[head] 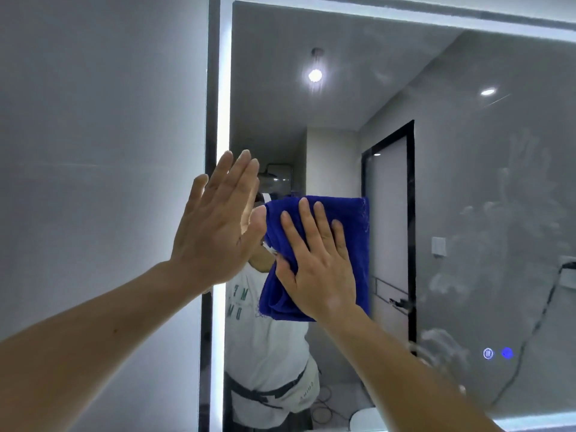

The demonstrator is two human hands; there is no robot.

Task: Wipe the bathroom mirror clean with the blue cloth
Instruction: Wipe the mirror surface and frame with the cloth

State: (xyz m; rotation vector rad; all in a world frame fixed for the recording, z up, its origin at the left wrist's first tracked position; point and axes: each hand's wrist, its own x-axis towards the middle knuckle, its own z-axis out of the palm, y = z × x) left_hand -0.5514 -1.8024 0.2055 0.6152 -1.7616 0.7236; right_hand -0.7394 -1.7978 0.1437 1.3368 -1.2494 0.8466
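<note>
At the far left we saw a plain grey wall (pixel 93 151), and next to it the lit strip (pixel 225 88) running down the left edge of the mirror (pixel 467 151). Our left hand (pixel 218 219) was raised flat over that edge, fingers straight and close together, its grip wide and holding nothing; we could not tell for sure whether the palm touched the glass. Just to its right, our right hand (pixel 314 260) lay flat on the blue cloth (pixel 358 244), fingers straight and slightly spread, its grip wide, pressing the folded cloth against the glass in the mirror's left part. The cloth showed past the fingertips and along the hand's right side. Further right, cloudy smears (pixel 514 198) marked the glass, and low down two small touch buttons (pixel 488 353) glowed, one of them blue.
</note>
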